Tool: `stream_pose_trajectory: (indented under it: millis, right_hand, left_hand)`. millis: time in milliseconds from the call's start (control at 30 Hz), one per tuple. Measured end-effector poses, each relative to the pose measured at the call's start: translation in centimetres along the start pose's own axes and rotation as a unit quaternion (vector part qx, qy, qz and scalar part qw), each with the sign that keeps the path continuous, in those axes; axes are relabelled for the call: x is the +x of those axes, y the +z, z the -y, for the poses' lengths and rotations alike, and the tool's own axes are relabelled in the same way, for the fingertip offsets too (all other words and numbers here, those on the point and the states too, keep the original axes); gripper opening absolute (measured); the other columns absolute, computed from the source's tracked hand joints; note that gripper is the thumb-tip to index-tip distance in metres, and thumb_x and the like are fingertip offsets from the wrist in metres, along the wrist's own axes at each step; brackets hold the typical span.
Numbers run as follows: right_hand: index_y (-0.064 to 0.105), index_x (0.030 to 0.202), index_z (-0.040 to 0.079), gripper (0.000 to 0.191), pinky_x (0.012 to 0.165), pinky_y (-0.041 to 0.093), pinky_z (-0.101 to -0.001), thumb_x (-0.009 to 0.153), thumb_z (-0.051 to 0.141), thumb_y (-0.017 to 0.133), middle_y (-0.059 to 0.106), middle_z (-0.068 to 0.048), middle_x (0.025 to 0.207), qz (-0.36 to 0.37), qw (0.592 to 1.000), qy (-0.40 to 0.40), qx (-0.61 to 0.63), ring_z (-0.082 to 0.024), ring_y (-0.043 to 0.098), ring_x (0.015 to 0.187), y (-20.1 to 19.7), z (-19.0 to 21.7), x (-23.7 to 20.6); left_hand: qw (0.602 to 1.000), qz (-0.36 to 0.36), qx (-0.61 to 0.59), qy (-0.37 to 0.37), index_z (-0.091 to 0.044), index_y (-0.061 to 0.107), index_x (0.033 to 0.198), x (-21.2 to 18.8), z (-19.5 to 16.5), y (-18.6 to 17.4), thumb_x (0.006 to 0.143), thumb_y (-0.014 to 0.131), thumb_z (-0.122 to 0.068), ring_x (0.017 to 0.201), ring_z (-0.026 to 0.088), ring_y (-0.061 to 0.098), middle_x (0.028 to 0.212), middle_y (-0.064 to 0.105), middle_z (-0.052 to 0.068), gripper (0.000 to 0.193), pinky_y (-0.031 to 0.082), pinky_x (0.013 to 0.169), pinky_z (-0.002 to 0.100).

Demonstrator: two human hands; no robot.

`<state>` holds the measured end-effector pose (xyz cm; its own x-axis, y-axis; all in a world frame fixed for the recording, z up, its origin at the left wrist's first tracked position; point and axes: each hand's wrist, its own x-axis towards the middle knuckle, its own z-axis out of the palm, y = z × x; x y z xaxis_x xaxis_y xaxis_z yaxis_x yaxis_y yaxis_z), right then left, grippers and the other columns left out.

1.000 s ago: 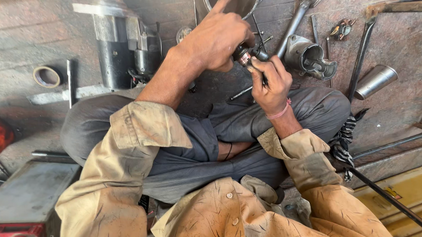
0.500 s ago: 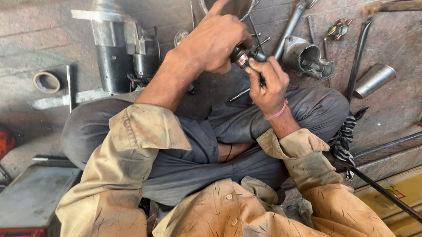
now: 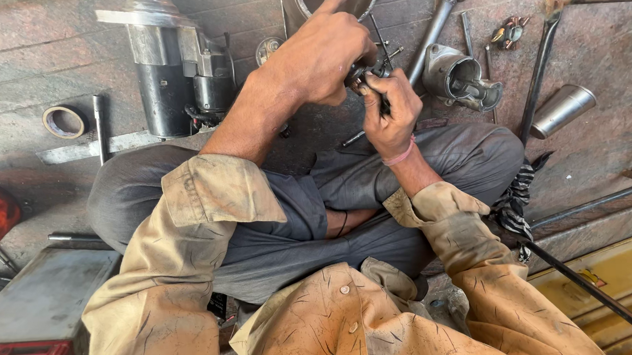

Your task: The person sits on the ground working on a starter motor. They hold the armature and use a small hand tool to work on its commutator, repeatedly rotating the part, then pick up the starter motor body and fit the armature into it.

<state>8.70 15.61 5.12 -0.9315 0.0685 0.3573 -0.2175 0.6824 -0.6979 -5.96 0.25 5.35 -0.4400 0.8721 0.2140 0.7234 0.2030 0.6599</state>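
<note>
Left hand (image 3: 325, 53) closed over a small dark metal part (image 3: 357, 73) at upper centre, right hand (image 3: 391, 110) gripping it from below, grey cylindrical starter motor (image 3: 166, 70) upper left

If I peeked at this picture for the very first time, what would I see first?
First you'd see the two hands in the upper middle: the left hand and right hand pinch a small dark metal part between them, above crossed legs in grey trousers. To their left a big starter motor stands on the floor; to the right lies a shiny metal cylinder.
</note>
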Motion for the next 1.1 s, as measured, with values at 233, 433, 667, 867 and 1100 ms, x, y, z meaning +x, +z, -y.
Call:
stream_pose_trajectory:
  millis: [233,433,667,867,1100]
  right_hand:
    - [0.068,0.104,-0.002,0.011,0.065,0.044,-0.0356,0.1,0.002,0.076,0.057,-0.012,0.085,-0.002,1.0,0.03,0.0,-0.023,0.057,0.072,-1.0,0.7,0.1]
    - [0.068,0.1,-0.001,0.017,0.062,0.04,-0.0331,0.096,0.005,0.084,0.056,-0.01,0.083,0.005,0.998,0.057,-0.018,-0.02,0.053,0.069,-2.3,1.1,-0.4]
    - [0.069,0.102,0.001,0.019,0.064,0.045,-0.0335,0.098,0.008,0.086,0.057,-0.009,0.085,0.02,0.998,0.04,-0.042,-0.02,0.058,0.072,-1.9,0.5,-0.4]
    - [0.07,0.102,0.0,0.018,0.06,0.045,-0.0347,0.096,0.008,0.085,0.058,-0.01,0.084,0.022,0.998,0.046,-0.048,-0.021,0.059,0.067,-1.9,0.8,-0.1]
    - [0.065,0.098,-0.001,0.012,0.064,0.05,-0.0377,0.098,-0.002,0.077,0.065,-0.014,0.087,0.084,0.993,0.01,-0.08,-0.029,0.068,0.073,-2.3,2.0,1.3]
  left_hand:
    - [1.0,-0.012,-0.009,0.008,-0.015,0.081,0.089,-0.1,-0.2,-1.1,0.04,0.074,-0.005,0.091,0.032,0.072,0.082,0.076,0.007,0.05,0.023,0.12,0.056]
    - [1.0,0.014,-0.01,-0.023,-0.017,0.082,0.089,-0.4,-0.1,-1.0,0.047,0.077,-0.005,0.089,0.031,0.071,0.082,0.074,0.006,0.044,0.031,0.113,0.052]
    - [1.0,0.001,-0.003,0.0,-0.014,0.08,0.086,-0.2,0.3,-0.5,0.046,0.078,-0.006,0.088,0.03,0.07,0.085,0.072,0.005,0.041,0.036,0.106,0.048]
    - [1.0,-0.008,0.015,-0.02,-0.016,0.081,0.085,-0.1,0.1,0.0,0.044,0.078,-0.005,0.085,0.028,0.071,0.084,0.072,0.002,0.043,0.035,0.108,0.049]
    - [0.999,-0.019,0.012,0.028,-0.012,0.08,0.083,-0.3,0.5,-0.3,0.046,0.08,-0.01,0.086,0.031,0.07,0.082,0.07,0.007,0.037,0.04,0.105,0.048]
